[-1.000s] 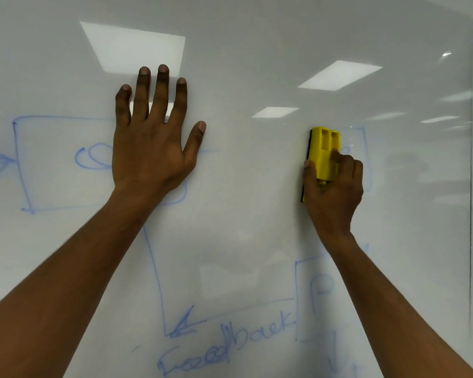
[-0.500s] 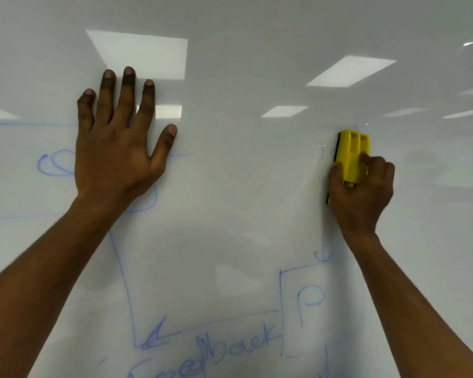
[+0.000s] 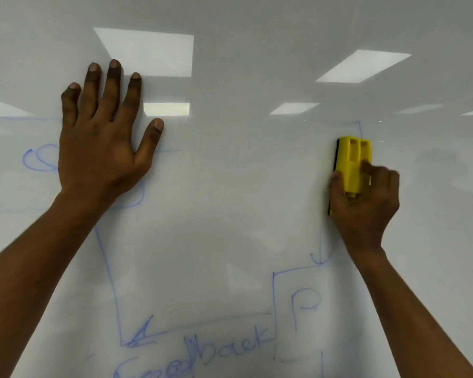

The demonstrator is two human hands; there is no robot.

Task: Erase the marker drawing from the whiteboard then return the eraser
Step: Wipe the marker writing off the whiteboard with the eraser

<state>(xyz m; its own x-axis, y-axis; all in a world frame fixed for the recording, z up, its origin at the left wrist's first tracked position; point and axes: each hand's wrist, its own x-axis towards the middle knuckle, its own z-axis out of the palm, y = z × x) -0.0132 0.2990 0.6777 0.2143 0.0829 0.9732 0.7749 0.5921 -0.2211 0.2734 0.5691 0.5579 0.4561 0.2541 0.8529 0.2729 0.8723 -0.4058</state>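
At the far left the marker drawing [image 3: 36, 159] shows a blue loop, partly covered by the left hand [image 3: 104, 148]; that hand lies flat on the whiteboard [image 3: 230, 200], fingers straight and spread, holding nothing, and seems set there to brace the body while the other arm scrubs; below its wrist a blue line [image 3: 107, 274] drops to an arrowhead; the word "Feedback" [image 3: 230, 347] runs along the bottom towards a box with a P [image 3: 303, 304]; above that box the yellow eraser [image 3: 352, 162] stands upright, dark felt side against the board; the right hand [image 3: 366, 211] grips its lower half, thumb on the left edge, fingers curled over the back, likely to press the felt flat; much ink is unwiped, so I judge the erasing partly done; the glossy white surface mirrors rectangular ceiling lights [image 3: 145, 50] in the room behind.
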